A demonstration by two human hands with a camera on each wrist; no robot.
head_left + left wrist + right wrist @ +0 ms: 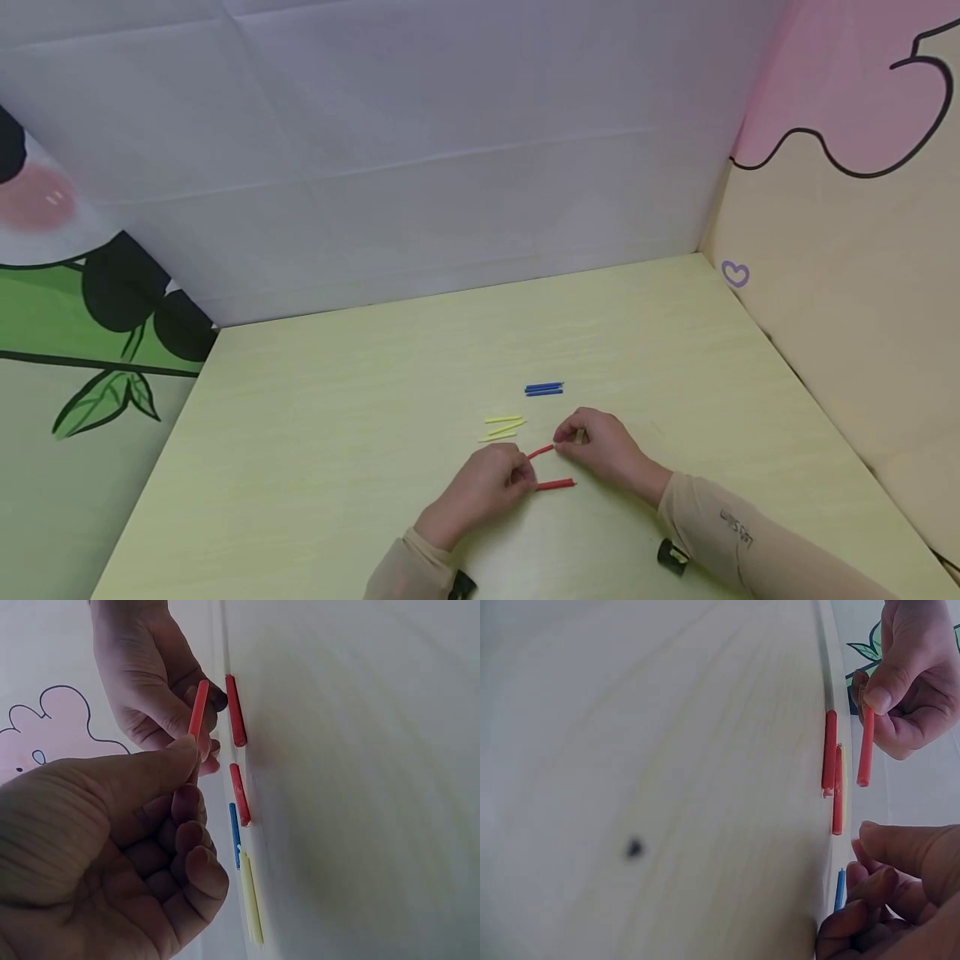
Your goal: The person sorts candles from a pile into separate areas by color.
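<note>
My left hand (487, 482) pinches a thin red candle (199, 709) between thumb and forefinger, its free end pointing toward my right hand (603, 447). In the right wrist view, a small gap separates that end from my right thumb and forefinger, whose fingers are loosely bent with nothing seen held. Below the hands, more red candle (555, 484) lies on the table beside the left fingertips; the right wrist view shows two red candles (829, 754) there. Several yellow candles (504, 429) lie just beyond the left hand. Blue candles (543, 389) lie together farther back.
The pale wooden table (337, 417) ends at a white cloth wall (420, 167) behind. A printed beige and pink panel (847, 217) borders it on the right, and a green printed panel (82, 483) on the left. Black wrist straps show under both sleeves.
</note>
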